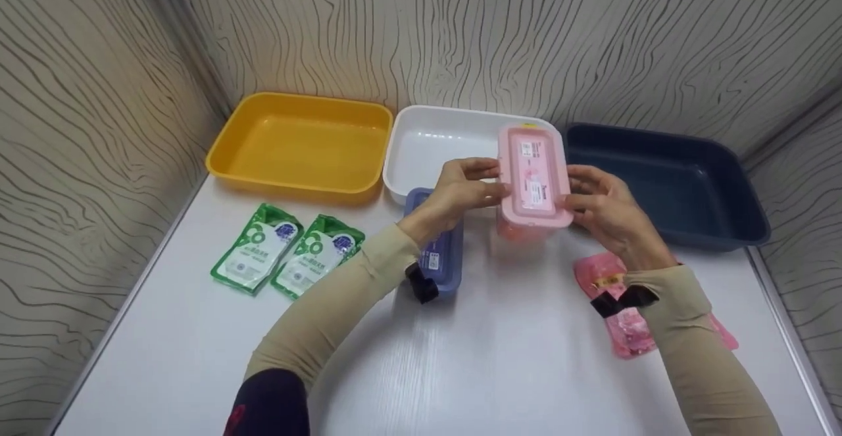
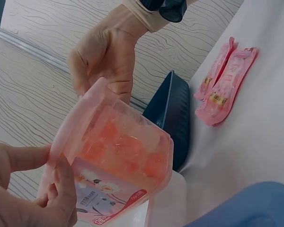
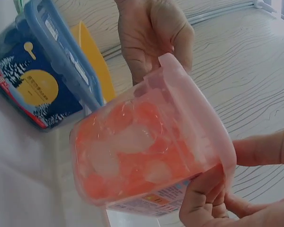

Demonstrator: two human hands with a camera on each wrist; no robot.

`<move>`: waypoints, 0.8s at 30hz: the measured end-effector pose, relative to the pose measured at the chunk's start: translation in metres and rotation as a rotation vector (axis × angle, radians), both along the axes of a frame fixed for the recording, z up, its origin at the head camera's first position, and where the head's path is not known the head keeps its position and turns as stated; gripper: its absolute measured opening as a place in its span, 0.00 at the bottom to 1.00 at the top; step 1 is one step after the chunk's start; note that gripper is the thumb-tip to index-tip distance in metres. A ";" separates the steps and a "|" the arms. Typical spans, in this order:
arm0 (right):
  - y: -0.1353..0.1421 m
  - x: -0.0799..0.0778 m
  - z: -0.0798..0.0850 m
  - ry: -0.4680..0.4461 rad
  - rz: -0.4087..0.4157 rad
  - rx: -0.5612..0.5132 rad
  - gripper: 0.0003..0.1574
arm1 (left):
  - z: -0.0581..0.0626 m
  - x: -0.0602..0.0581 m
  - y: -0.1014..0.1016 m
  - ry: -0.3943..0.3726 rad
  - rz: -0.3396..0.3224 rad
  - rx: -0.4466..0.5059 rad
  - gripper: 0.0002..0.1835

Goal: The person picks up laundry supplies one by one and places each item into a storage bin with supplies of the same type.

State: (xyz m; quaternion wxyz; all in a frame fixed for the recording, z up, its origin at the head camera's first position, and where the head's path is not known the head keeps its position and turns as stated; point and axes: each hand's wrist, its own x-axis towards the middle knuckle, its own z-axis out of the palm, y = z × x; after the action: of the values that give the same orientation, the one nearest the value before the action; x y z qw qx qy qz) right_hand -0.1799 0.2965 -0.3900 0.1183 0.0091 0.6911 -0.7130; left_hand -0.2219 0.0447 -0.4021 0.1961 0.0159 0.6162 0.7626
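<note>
A clear tub (image 2: 132,146) with a pink lid (image 1: 534,173) is held up over the front of the white bin (image 1: 437,137), its lid facing the head view. Rounded orange and white pods show through its walls in both wrist views. My left hand (image 1: 464,189) pinches the lid's left rim between thumb and fingers. On the opposite rim, my right hand (image 1: 605,209) grips with thumb and fingertips. Below my left wrist stands a blue-lidded tub (image 1: 450,252), partly covered by the arm; its dark label (image 3: 38,90) shows in the right wrist view.
A yellow bin (image 1: 296,146) is left of the white one, and a dark blue bin (image 1: 664,193) is right of it. Two green-and-white packets (image 1: 253,255) lie at the left. Pink packets (image 2: 227,90) lie on the table under the right forearm. Patterned walls (image 1: 460,35) enclose the table.
</note>
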 end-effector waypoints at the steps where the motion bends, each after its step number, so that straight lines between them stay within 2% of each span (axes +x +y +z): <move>1: 0.001 -0.002 0.000 0.008 0.000 -0.003 0.37 | 0.001 -0.002 0.001 -0.002 0.001 -0.001 0.33; 8: 0.001 -0.018 -0.003 0.018 -0.012 0.020 0.35 | 0.003 -0.017 0.006 -0.004 0.019 -0.060 0.31; 14: 0.002 -0.035 -0.003 0.005 -0.036 -0.031 0.34 | 0.001 -0.028 0.009 0.028 0.022 -0.066 0.31; 20: 0.004 -0.049 -0.004 -0.008 -0.039 -0.047 0.35 | 0.000 -0.036 0.014 0.101 0.022 -0.184 0.37; 24: 0.005 -0.056 -0.005 -0.020 -0.035 -0.054 0.35 | 0.000 -0.041 0.018 0.083 0.022 -0.214 0.38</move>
State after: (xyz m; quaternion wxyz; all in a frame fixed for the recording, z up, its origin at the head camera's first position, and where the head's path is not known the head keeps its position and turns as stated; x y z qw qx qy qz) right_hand -0.2363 0.3010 -0.3955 0.1129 0.0252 0.6702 -0.7331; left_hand -0.2630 0.0624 -0.4025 0.1625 0.0197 0.7017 0.6934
